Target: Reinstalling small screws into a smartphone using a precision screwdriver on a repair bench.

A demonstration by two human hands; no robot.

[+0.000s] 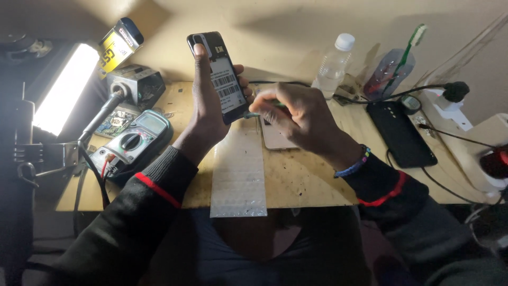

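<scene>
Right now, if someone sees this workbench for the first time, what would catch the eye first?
First, the opened black phone with its back cover off, held upright at top centre by the left hand, while the right hand brings a thin green-handled tool to its edge. Next, the glaring white lamp panel at far left. Below it, a grey-green multimeter with a round dial lies on the wooden board.

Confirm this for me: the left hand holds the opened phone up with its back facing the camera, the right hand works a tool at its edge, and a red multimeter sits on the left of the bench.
One detail is off: the multimeter is teal-green, not red. The head view shows it left of the left hand, which holds the phone while the right hand works a tool at its edge.
</scene>
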